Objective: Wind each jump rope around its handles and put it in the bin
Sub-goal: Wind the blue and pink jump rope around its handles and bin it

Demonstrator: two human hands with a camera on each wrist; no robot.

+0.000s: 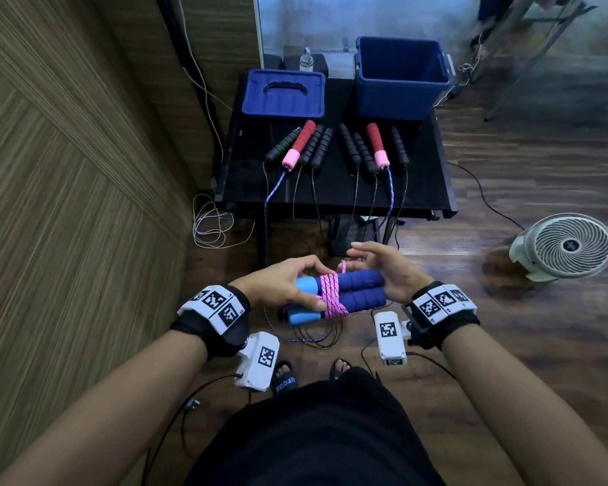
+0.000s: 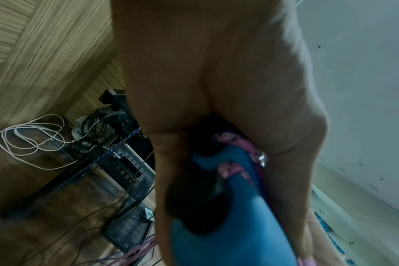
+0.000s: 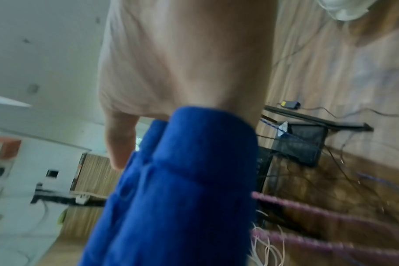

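Two blue handles [image 1: 344, 292] lie side by side at lower centre of the head view, bound by several turns of pink rope [image 1: 332, 298]. The left hand [image 1: 281, 285] grips their light-blue ends, fingers [image 1: 318, 305] curled over the wraps. The right hand [image 1: 390, 271] supports the dark-blue ends, fingers loosely spread, a pink loop at their tips. Slack rope trails to the floor. Beyond, on the black worktop [image 1: 425, 191], lie unwound rope handles [image 1: 337, 145]; the open blue bin [image 1: 401, 96] stands upper right, its lid [image 1: 283, 94] left of it.
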